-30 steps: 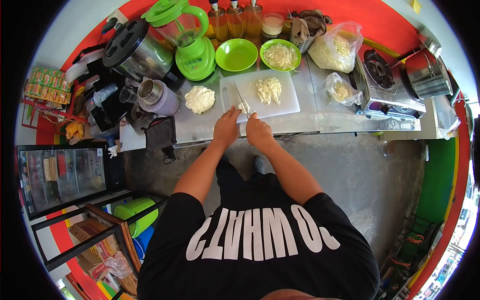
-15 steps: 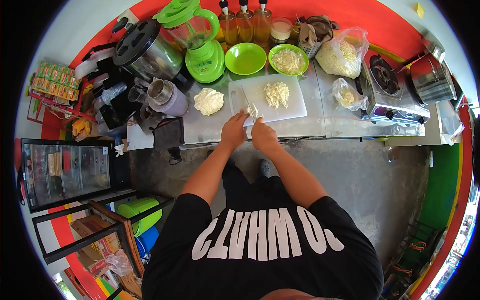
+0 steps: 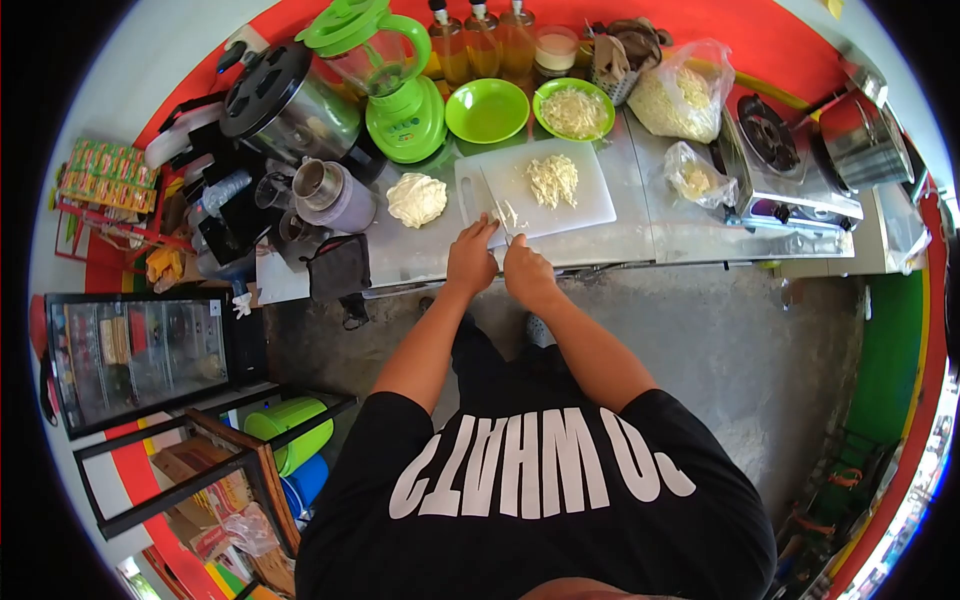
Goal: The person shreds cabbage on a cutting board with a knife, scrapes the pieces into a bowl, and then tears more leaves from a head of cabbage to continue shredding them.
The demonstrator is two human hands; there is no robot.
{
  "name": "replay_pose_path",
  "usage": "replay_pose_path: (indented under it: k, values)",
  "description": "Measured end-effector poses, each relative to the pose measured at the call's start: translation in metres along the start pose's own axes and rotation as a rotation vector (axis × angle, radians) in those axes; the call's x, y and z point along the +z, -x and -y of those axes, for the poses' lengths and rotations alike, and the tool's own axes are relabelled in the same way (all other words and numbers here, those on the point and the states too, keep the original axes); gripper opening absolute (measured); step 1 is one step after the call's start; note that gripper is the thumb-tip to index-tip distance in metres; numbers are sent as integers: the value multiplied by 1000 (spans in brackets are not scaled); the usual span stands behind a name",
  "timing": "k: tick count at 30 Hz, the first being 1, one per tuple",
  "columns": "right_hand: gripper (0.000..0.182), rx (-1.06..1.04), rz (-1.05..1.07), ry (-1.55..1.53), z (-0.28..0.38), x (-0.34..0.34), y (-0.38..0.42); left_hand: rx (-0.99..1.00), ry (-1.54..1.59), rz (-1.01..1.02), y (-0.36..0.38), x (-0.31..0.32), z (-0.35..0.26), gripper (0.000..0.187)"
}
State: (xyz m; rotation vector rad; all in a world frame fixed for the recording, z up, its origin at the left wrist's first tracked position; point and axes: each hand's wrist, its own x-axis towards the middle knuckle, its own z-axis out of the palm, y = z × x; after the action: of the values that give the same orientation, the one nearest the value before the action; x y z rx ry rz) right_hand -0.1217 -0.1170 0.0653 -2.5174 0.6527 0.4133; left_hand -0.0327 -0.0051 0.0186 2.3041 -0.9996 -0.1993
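Note:
My right hand (image 3: 529, 274) is closed round the handle of a kitchen knife (image 3: 494, 202), its blade pointing away over the left part of a white cutting board (image 3: 590, 207). My left hand (image 3: 471, 258) lies just left of the blade at the board's near edge, fingers bent together; what they press on is hidden. Thin pale slices (image 3: 510, 214) lie right of the blade. Farther right on the board is a heap of chopped pale vegetable (image 3: 553, 181), perhaps cabbage. A pale, folded round lump (image 3: 417, 200) sits on the steel counter left of the board.
Behind the board stand a green bowl (image 3: 487, 110), a green bowl of shreds (image 3: 573, 109) and a green blender (image 3: 405, 120). Bagged shreds (image 3: 682, 105), a smaller bag (image 3: 698, 178) and a gas stove (image 3: 780, 190) are to the right. A metal-topped jug (image 3: 335, 200) stands left.
The view has shifted slightly. The knife and both hands stay at nearly the same spot on the board, and the pale slices beside the blade lie more spread out.

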Motion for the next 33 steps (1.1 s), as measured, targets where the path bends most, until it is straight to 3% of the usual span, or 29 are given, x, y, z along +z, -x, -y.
replay_pose_path:
  k: [4,10,25,33]
  values:
    - [46,75,2,-84,2,7,-8,31,-51,-51,1,3,1,62]
    - [44,-8,70,-50,10,-29,-13,24,20,-24,1,0,5,65]
    - [37,5,-17,3,5,-6,-15,-17,7,-19,8,2,6,64]
    - [40,-5,54,21,4,-4,-4,27,133,-38,5,2,11,62]
